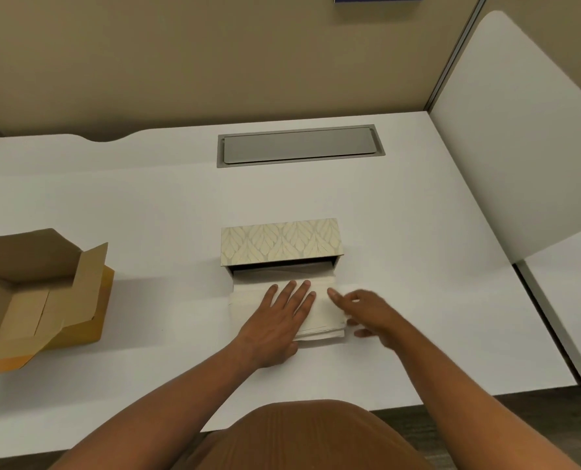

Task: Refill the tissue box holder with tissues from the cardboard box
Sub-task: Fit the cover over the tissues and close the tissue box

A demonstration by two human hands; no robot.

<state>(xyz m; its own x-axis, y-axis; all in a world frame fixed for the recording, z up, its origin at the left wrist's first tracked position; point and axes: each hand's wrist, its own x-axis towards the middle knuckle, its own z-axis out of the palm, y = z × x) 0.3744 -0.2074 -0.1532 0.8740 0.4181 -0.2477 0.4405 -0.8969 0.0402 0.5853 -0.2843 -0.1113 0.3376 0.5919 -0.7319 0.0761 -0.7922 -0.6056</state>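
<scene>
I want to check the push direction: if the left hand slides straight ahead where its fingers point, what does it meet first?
Probably the open side of the tissue box holder. The left hand lies flat on the tissue stack, fingers pointing toward it.

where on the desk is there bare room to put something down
Free patches: the white desk between the open cardboard box and the tissue box holder; the strip between holder and grey cable hatch; right of the holder. Crowded: before the holder's opening, where left hand and right hand meet the tissue stack.
</scene>
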